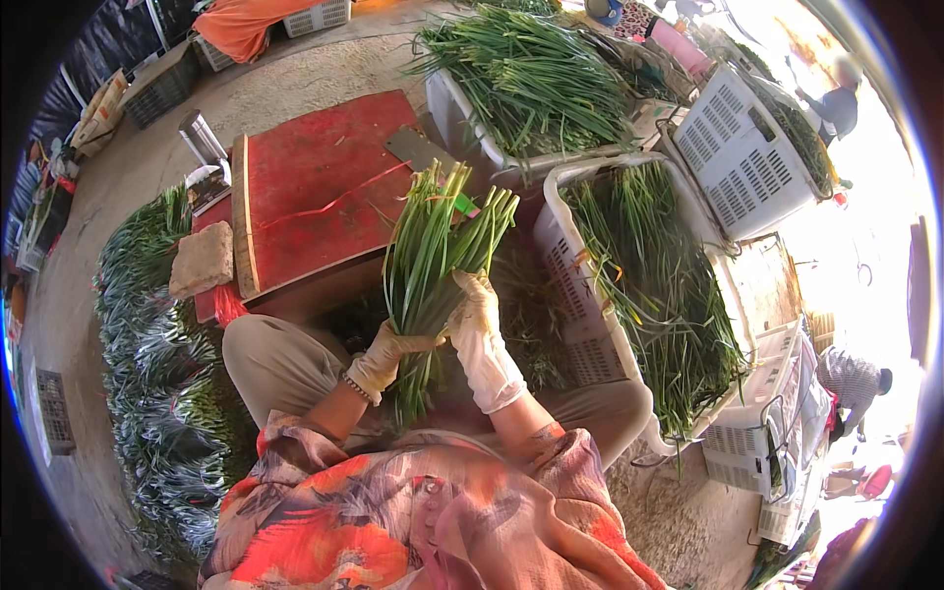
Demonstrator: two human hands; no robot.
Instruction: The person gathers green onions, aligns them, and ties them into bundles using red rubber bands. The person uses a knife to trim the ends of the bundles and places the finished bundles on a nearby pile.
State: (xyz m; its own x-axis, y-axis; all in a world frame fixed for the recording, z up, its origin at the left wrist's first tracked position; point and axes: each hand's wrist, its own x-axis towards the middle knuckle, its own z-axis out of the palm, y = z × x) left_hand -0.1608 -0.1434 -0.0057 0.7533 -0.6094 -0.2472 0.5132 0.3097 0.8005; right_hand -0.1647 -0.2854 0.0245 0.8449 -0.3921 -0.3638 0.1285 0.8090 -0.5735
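Observation:
My left hand (383,360), in a thin glove, is wrapped around the lower part of a bunch of garlic chives (420,258). My gloved right hand (476,306) grips stalks on the bunch's right side, where they fan apart from the rest. The pale cut ends point up and away from me, and the leaves hang down between my knees. Beyond the bunch is a red-topped low table (317,169). On it lie a wide knife blade (414,147), partly hidden by the stalks, and a strand of red twine (335,195). A green handle (464,205) shows behind the stalks.
Right of my knee stands a white plastic crate (579,354) of loose chives (656,295). Another heaped crate (450,110) is behind it. Stacked chive bundles (162,413) line my left. A brick (201,259) and a steel flask (200,136) sit left of the table. People work at right.

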